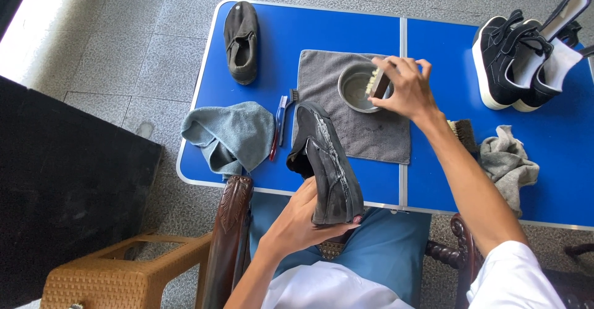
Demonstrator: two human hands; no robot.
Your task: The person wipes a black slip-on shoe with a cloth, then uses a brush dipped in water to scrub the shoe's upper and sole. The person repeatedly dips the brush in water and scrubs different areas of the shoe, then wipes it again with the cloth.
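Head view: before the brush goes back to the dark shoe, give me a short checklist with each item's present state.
1. Left hand grips the dark shoe, sole side turned up: ok.
2. Right hand holds the brush over the metal bowl: ok.
3. Bowl sits on the grey towel, not on the bare blue table: ok.
4. Liquid in the bowl: cannot tell.
5. Brush bristles wet: cannot tell.
6. Toothbrush lies close beside the shoe's toe; could be knocked: not ok.
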